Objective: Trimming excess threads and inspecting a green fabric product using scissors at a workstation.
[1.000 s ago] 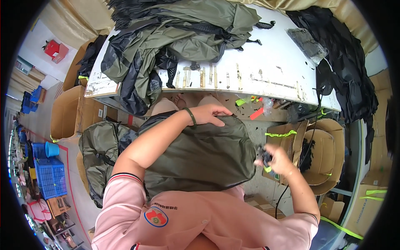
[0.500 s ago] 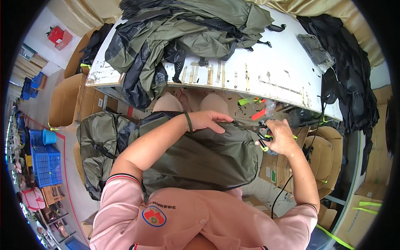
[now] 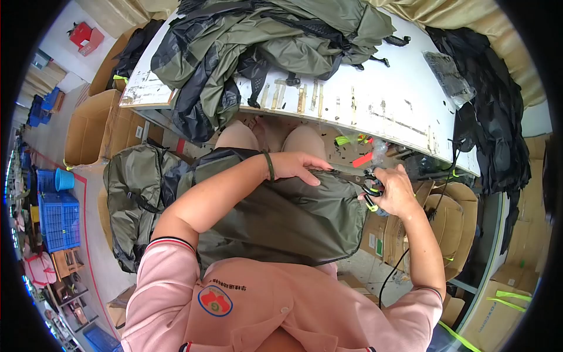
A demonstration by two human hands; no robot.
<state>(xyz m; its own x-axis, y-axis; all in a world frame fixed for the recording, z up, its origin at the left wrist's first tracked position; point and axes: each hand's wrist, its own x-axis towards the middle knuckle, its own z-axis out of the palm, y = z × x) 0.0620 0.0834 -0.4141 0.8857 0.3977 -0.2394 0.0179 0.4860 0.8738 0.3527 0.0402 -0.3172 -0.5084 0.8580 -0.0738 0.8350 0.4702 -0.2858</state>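
Observation:
Across my lap lies a shiny olive-green sewn fabric piece (image 3: 275, 226) with dark trim; whether it is a bag or a garment I cannot tell. At its far edge my left hand (image 3: 297, 168) pinches the fabric between thumb and fingers. My right hand (image 3: 394, 190), at the piece's right end, grips black-handled scissors (image 3: 350, 178). Their blades point left along the edge, with the tips close to my left fingertips. Below the handles a small yellow-green tab (image 3: 372, 203) shows beside my right fingers. Exactly what the blades touch is too small to make out.
A white worktable (image 3: 404, 88) stands ahead, with a heap of olive and black fabric pieces (image 3: 264, 47) on it. Dark fabric (image 3: 492, 105) hangs at its right. Cardboard boxes (image 3: 94, 132) flank me. A black cable (image 3: 394, 273) runs down beside my right arm.
The scissors' blades now show more plainly, stretched toward my left fingertips along the fabric edge. Both hands keep their grip. The whole view has shifted slightly.

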